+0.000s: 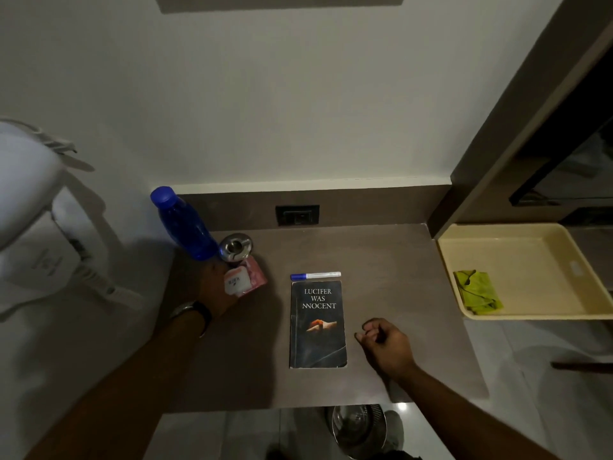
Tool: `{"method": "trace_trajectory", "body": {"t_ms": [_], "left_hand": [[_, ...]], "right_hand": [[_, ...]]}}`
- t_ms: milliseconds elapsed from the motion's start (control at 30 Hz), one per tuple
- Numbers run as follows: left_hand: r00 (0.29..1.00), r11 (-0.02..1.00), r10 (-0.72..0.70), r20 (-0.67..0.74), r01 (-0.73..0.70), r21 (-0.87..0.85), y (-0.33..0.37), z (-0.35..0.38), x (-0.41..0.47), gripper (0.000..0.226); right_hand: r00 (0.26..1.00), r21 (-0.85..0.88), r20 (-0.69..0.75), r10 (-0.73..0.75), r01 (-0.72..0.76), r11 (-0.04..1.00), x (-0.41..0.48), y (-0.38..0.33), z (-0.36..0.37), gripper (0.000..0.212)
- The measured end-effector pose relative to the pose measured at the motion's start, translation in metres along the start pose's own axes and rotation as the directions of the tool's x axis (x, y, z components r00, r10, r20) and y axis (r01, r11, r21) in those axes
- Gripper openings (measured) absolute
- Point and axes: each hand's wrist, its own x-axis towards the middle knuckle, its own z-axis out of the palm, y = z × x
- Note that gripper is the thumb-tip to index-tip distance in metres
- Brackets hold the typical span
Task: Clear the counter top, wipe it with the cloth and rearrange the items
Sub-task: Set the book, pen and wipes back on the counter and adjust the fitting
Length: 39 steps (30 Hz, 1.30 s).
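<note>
On the brown counter top [381,260], my left hand [215,290] grips a pink wet-wipes pack [247,282] at the left. Just behind it stand a metal ashtray [235,246] and a blue water bottle [185,224]. A dark book [317,327] lies flat in the middle, with a blue-capped marker [315,276] along its top edge. My right hand [384,346] hovers to the right of the book, fingers loosely curled and holding nothing. A folded green cloth [477,292] lies in a cream tray [517,247] at the right.
A wall socket [297,215] sits in the back panel. White bedding [39,234] is at the left. A dark cabinet [530,134] rises at the right. A metal bin [360,426] stands on the floor below the counter's front edge.
</note>
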Motion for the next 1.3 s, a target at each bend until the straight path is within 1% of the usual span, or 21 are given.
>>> {"method": "trace_trajectory", "body": {"t_ms": [33,167,233,300,333,400,467,500,567,667,767,933,1000,1100,1133,1200,1233,1300], "left_hand": [[0.999,1.0,0.031,-0.014,-0.031,-0.002,0.011,0.0,0.002,0.072],[0.979,0.975,0.198,-0.058,-0.19,0.115,0.064,0.002,0.013,0.065],[0.972,0.966,0.227,-0.065,-0.216,0.14,0.095,0.007,0.015,0.064],[0.974,0.971,0.218,-0.056,-0.21,0.112,0.124,0.019,0.011,0.066],[0.979,0.98,0.196,-0.049,-0.194,0.053,0.138,0.027,0.007,0.066],[0.994,0.982,0.106,-0.028,-0.109,-0.151,0.156,0.045,-0.004,0.066],[0.999,0.934,-0.042,-0.013,0.034,-0.356,0.156,0.06,-0.019,0.072],[0.993,0.91,-0.119,-0.014,0.104,-0.402,0.149,0.066,-0.026,0.075],[0.973,0.893,-0.229,-0.028,0.198,-0.405,0.123,0.076,-0.046,0.082],[0.955,0.87,-0.295,0.001,0.269,-0.413,0.085,0.094,-0.076,0.081],[0.933,0.888,-0.357,-0.054,0.32,-0.33,0.076,0.109,-0.094,0.084],[0.922,0.824,-0.386,-0.02,0.335,-0.457,0.079,0.117,-0.096,0.078],[0.917,0.84,-0.398,-0.028,0.352,-0.413,0.076,0.118,-0.098,0.08],[0.911,0.922,-0.369,-0.187,0.331,-0.202,0.067,0.116,-0.094,0.087],[0.901,0.933,-0.355,-0.248,0.326,-0.152,0.064,0.113,-0.088,0.088],[0.877,0.946,-0.323,-0.355,0.308,-0.1,0.056,0.099,-0.064,0.083],[0.869,0.95,-0.309,-0.386,0.304,-0.076,0.052,0.089,-0.048,0.079],[0.884,0.959,-0.28,-0.374,0.278,-0.061,0.047,0.066,-0.011,0.074]], "right_hand": [[1.0,0.003,0.006,0.0,0.0,1.0,0.0,0.0,0.0,0.016],[1.0,0.009,0.02,0.005,-0.005,1.0,0.003,-0.002,0.0,0.017],[1.0,0.011,0.022,0.011,-0.011,1.0,0.003,-0.002,-0.001,0.017],[0.999,0.037,0.043,0.024,-0.026,0.999,0.003,-0.001,-0.004,0.018],[0.998,0.058,0.058,0.034,-0.037,0.998,0.003,-0.001,-0.006,0.018],[0.996,0.082,0.082,0.045,-0.052,0.995,0.004,0.0,-0.01,0.02],[0.994,0.095,0.096,0.049,-0.059,0.994,0.004,-0.001,-0.012,0.021],[0.994,0.103,0.1,0.049,-0.06,0.993,0.005,-0.001,-0.013,0.022],[0.994,0.111,0.103,0.046,-0.057,0.992,0.006,-0.001,-0.014,0.022],[0.994,0.077,0.105,0.033,-0.041,0.996,0.006,0.0,-0.015,0.022],[0.995,0.066,0.098,0.027,-0.033,0.997,0.007,0.003,-0.014,0.021],[0.997,0.02,0.077,0.006,-0.007,1.0,0.007,0.0,-0.012,0.023],[0.997,0.014,0.082,0.015,-0.017,1.0,0.006,0.001,-0.013,0.023],[0.998,-0.033,0.07,0.0,0.002,0.999,0.004,-0.001,-0.013,0.021],[0.998,-0.044,0.068,-0.011,0.014,0.999,0.003,-0.002,-0.014,0.021],[0.997,-0.059,0.071,-0.019,0.023,0.998,0.004,-0.003,-0.013,0.022],[0.997,-0.062,0.073,-0.019,0.024,0.998,0.004,-0.004,-0.013,0.022],[0.997,-0.063,0.071,-0.023,0.027,0.998,0.006,-0.004,-0.013,0.023]]}}
